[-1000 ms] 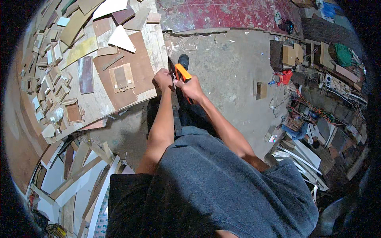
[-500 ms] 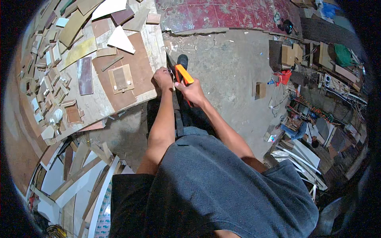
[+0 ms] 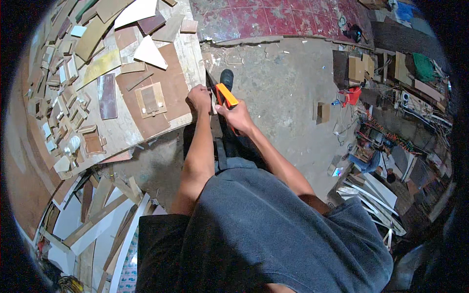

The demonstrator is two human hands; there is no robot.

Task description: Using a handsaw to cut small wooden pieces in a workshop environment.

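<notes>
In my right hand is a handsaw with an orange handle, my fingers wrapped round its grip. Its dark blade points away from me, beside the right edge of the wooden worktable. My left hand is closed at that edge, just left of the saw. A narrow light strip of wood shows between the two hands, and the left fingers appear to grip it. The fingertips and the spot where blade and wood meet are too small to make out.
Small wood offcuts crowd the table's left side. A square wooden piece with a frame lies on a brown board. Scrap boards lean at lower left. Across the floor stand a cardboard box and a red object.
The saw and my right hand have shifted slightly, with the orange handle a little lower and tilted differently. My left hand stays at the table edge. The whole view has moved slightly.
</notes>
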